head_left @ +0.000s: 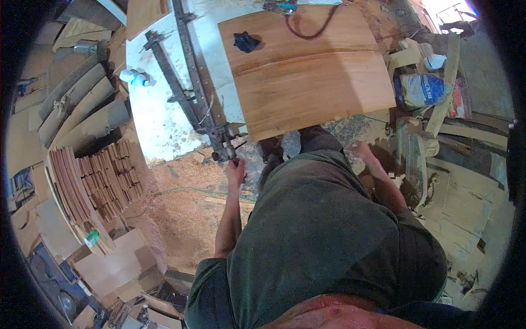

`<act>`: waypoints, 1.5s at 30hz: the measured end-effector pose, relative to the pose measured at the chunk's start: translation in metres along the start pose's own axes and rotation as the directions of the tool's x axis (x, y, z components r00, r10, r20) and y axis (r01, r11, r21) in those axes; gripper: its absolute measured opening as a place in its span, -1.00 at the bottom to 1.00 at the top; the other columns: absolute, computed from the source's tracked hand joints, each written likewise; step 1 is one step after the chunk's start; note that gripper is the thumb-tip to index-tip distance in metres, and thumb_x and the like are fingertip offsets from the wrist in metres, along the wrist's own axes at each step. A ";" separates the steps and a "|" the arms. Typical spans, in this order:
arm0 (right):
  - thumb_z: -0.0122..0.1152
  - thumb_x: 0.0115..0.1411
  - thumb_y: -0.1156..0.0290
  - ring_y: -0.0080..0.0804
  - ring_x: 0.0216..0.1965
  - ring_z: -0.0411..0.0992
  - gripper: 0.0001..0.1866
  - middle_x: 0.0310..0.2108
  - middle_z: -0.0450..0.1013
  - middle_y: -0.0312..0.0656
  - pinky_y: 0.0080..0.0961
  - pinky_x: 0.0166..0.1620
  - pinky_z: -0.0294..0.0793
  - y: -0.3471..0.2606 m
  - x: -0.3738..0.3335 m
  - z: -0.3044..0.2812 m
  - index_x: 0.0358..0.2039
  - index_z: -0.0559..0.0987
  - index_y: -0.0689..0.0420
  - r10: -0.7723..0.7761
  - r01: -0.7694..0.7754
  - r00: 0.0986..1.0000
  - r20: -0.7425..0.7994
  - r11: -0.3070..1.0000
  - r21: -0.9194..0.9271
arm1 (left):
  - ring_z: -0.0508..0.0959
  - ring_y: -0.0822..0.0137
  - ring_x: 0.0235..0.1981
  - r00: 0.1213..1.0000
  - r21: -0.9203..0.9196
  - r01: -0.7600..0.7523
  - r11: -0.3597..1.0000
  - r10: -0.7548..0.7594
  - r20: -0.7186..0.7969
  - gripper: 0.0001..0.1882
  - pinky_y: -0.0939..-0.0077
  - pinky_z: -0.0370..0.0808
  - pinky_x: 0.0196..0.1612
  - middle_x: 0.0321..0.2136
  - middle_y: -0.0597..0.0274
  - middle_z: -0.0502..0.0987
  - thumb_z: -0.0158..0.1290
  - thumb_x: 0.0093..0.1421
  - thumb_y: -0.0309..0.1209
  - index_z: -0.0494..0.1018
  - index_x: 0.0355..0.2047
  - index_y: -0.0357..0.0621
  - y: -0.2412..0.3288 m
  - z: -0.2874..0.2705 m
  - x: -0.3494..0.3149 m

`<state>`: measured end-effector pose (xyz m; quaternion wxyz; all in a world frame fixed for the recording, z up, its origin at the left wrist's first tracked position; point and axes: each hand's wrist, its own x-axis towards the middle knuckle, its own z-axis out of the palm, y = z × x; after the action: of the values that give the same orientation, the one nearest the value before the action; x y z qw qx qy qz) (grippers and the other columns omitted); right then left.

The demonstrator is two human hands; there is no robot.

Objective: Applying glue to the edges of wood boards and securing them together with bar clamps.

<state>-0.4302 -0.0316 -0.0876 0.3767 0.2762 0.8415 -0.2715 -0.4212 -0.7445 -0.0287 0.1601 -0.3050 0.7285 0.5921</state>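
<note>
My left hand [235, 172] is closed around the handle end of a long, dark metal bar clamp [195, 71]. That clamp lies across the white tabletop [159, 118], its near end sticking out past the front edge. Beside it on the left rests a shorter metal bar clamp [171, 82]. My right hand [362, 152] hangs in the air by my right side, fingers loosely apart and slightly blurred, with nothing seen in it. Right of the clamps, a wide brown wooden panel [312, 82] lies on the table, reaching over its front edge. A crumpled black cloth [246, 41] sits on the panel.
A dark red hose [312, 37] with a teal fitting loops over the panel's far edge. On the left stand stacked wooden strips [109, 175] and curved boards [87, 104]. Bags [422, 89] and carved wood [413, 159] lie right. Sawdust covers the floor [183, 219], crossed by a green cord.
</note>
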 end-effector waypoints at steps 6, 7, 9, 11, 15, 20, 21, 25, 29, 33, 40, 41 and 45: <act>0.09 0.28 0.23 -0.42 -0.14 0.42 -0.56 -0.02 0.46 -0.06 -0.43 -0.11 0.39 -0.146 -0.014 -0.043 0.06 0.40 0.26 -0.108 0.109 0.994 -0.021 0.989 0.101 | 0.37 -0.21 0.06 0.754 0.791 0.103 0.603 0.471 -0.458 -0.40 0.01 0.36 0.05 -0.01 -0.34 0.32 0.18 0.12 -0.23 0.27 0.07 -0.32 0.065 -0.007 -0.056; 0.10 0.28 0.27 -0.43 -0.15 0.42 -0.53 -0.03 0.47 -0.10 -0.44 -0.07 0.40 -0.134 0.002 -0.065 0.12 0.35 0.23 -0.070 0.096 0.984 -0.166 0.983 0.155 | 0.37 -0.21 0.06 0.763 0.782 0.098 0.615 0.458 -0.456 -0.40 0.01 0.36 0.05 -0.01 -0.34 0.32 0.18 0.12 -0.23 0.27 0.07 -0.32 0.089 0.009 -0.058; 0.12 0.27 0.29 -0.42 -0.10 0.41 -0.53 -0.02 0.46 -0.12 -0.46 0.00 0.38 -0.163 0.021 -0.106 0.14 0.35 0.22 -0.333 0.358 0.871 -0.361 0.934 0.002 | 0.26 -0.18 0.16 0.806 0.716 -0.080 0.693 0.468 -0.363 -0.43 -0.02 0.29 0.13 0.04 -0.29 0.27 0.15 0.14 -0.28 0.25 0.09 -0.29 0.140 0.041 -0.071; 0.13 0.27 0.31 -0.41 -0.06 0.41 -0.52 -0.01 0.46 -0.13 -0.48 0.07 0.36 -0.171 0.061 -0.152 0.16 0.34 0.20 -0.568 0.559 0.659 -0.492 0.808 -0.184 | 0.31 -0.17 0.13 0.816 0.641 -0.086 0.763 0.424 -0.394 -0.48 -0.02 0.31 0.12 0.04 -0.22 0.32 0.14 0.16 -0.31 0.30 0.08 -0.27 0.172 0.092 -0.052; 0.24 0.25 0.26 -0.26 0.14 0.30 -0.41 0.15 0.32 -0.10 -0.31 0.21 0.29 -0.131 0.184 -0.235 0.21 0.28 0.17 -0.408 0.548 0.756 -0.512 0.822 0.155 | 0.38 -0.13 0.12 0.847 0.589 -0.387 0.709 0.527 -0.077 -0.54 0.08 0.33 0.15 0.08 -0.12 0.37 0.14 0.17 -0.27 0.40 0.06 -0.15 0.220 0.203 0.037; 0.22 0.27 0.16 -0.41 0.04 0.34 -0.42 0.05 0.38 -0.22 -0.45 0.06 0.37 -0.302 0.201 -0.284 0.15 0.34 0.27 -0.552 0.621 0.783 -0.286 0.720 0.310 | 0.35 -0.10 0.16 0.805 0.676 -0.429 0.600 0.593 -0.015 -0.49 0.06 0.30 0.21 0.13 -0.15 0.34 0.13 0.18 -0.25 0.35 0.10 -0.17 0.302 0.287 0.122; 0.23 0.27 0.16 -0.46 -0.02 0.38 -0.43 0.00 0.42 -0.25 -0.47 0.01 0.39 -0.308 0.213 -0.297 0.14 0.37 0.28 -0.514 0.548 0.835 -0.195 0.751 0.368 | 0.33 -0.09 0.18 0.808 0.666 -0.435 0.607 0.589 -0.009 -0.46 0.07 0.28 0.23 0.15 -0.14 0.33 0.13 0.18 -0.25 0.33 0.13 -0.20 0.317 0.308 0.136; 0.24 0.27 0.15 -0.54 -0.13 0.42 -0.51 -0.11 0.49 -0.31 -0.52 -0.06 0.41 -0.330 0.242 -0.307 0.06 0.47 0.23 -0.438 0.395 0.897 -0.056 0.739 0.546 | 0.25 -0.06 0.26 0.846 0.772 -0.369 0.518 0.532 0.047 -0.36 0.10 0.20 0.29 0.24 -0.12 0.24 0.13 0.17 -0.23 0.26 0.21 -0.22 0.333 0.357 0.172; 0.25 0.25 0.10 -0.53 -0.15 0.42 -0.59 -0.17 0.50 -0.34 -0.50 -0.06 0.38 -0.329 0.252 -0.307 -0.05 0.57 0.14 -0.406 0.364 0.912 -0.053 0.743 0.562 | 0.13 -0.05 0.34 0.885 0.834 -0.305 0.460 0.460 0.070 -0.28 0.10 0.07 0.37 0.32 -0.12 0.12 0.14 0.16 -0.21 0.19 0.27 -0.24 0.330 0.371 0.180; 0.26 0.21 0.00 -0.50 -0.12 0.39 -0.54 -0.19 0.50 -0.36 -0.46 -0.01 0.33 -0.344 0.237 -0.304 -0.07 0.60 0.11 -0.337 0.151 0.936 0.098 0.639 0.754 | 0.09 -0.05 0.36 0.898 0.880 -0.242 0.409 0.439 0.043 -0.26 0.05 0.03 0.38 0.33 -0.13 0.10 0.14 0.16 -0.21 0.18 0.28 -0.24 0.328 0.372 0.178; 0.34 0.18 0.11 -0.48 -0.07 0.43 -0.47 -0.11 0.46 -0.32 -0.46 -0.07 0.48 -0.321 0.265 -0.307 0.05 0.47 0.14 -0.393 0.197 0.913 0.111 0.661 0.724 | 0.05 -0.11 0.37 0.883 0.908 -0.242 0.341 0.466 0.061 -0.28 0.00 0.04 0.37 0.37 -0.12 -0.03 0.18 0.11 -0.19 0.26 0.23 -0.25 0.339 0.377 0.175; 0.35 0.17 0.12 -0.49 -0.07 0.43 -0.49 -0.10 0.47 -0.32 -0.46 -0.07 0.48 -0.321 0.264 -0.306 0.04 0.48 0.13 -0.406 0.196 0.908 0.103 0.628 0.753 | 0.04 -0.14 0.37 0.874 0.899 -0.254 0.358 0.482 0.055 -0.29 -0.02 0.04 0.36 0.37 -0.13 -0.05 0.18 0.10 -0.19 0.28 0.22 -0.25 0.339 0.375 0.176; 0.36 0.16 0.13 -0.49 -0.06 0.43 -0.54 -0.11 0.49 -0.32 -0.44 -0.08 0.48 -0.323 0.263 -0.304 -0.02 0.53 0.13 -0.380 0.147 0.919 0.105 0.577 0.803 | 0.02 -0.21 0.36 0.875 0.897 -0.257 0.359 0.481 0.058 -0.26 -0.06 0.05 0.35 0.37 -0.20 -0.08 0.20 0.07 -0.17 0.27 0.23 -0.20 0.338 0.373 0.177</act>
<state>-0.9414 0.0124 -0.0404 0.2829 0.2434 0.6116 -0.6976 -0.8180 -0.3930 0.0325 0.0772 -0.0657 0.9889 0.1090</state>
